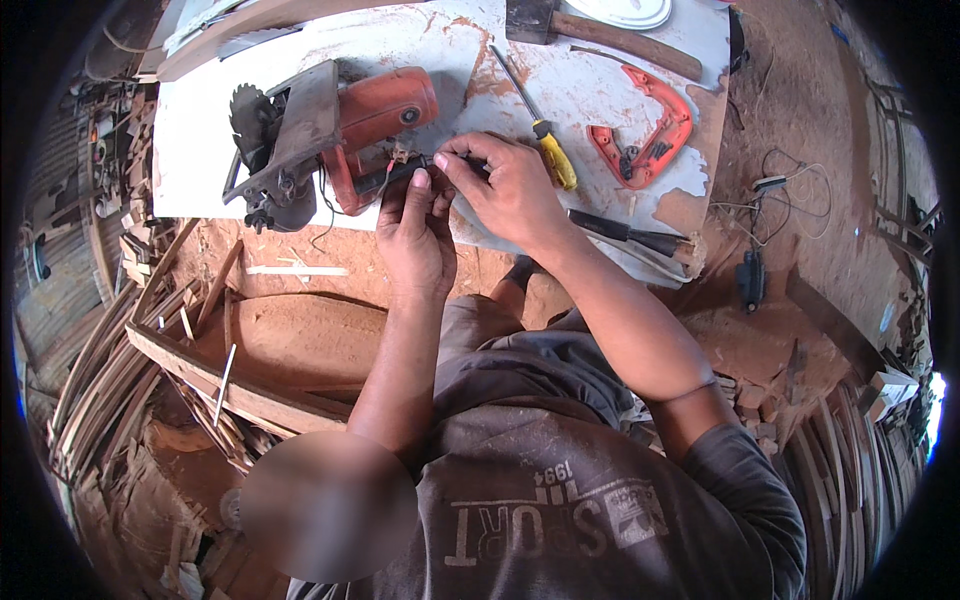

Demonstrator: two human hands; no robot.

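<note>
A circular saw (pixel 385 105) with an orange body and a toothed blade (pixel 250 125) lies on the table at the left. Its orange handle (pixel 342 178) is opened up, with a black part (pixel 378 182) and a red-tipped wire (pixel 388 170) showing. My left hand (pixel 413 225) is closed beside this black part, thumb up. Just to its right my right hand (pixel 505 185) pinches thumb and finger together close to the left fingertips. Whatever small dark piece sits between the fingers is too small to name. The loose orange handle cover (pixel 668 130) rests farther right.
A yellow-handled screwdriver (pixel 556 155) lies right of my right hand. A hammer (pixel 620 42) is at the far edge beside a white lid (pixel 625 8). Near the front right corner lies a black-handled tool (pixel 610 228). A cable (pixel 775 200) lies on the ground beyond.
</note>
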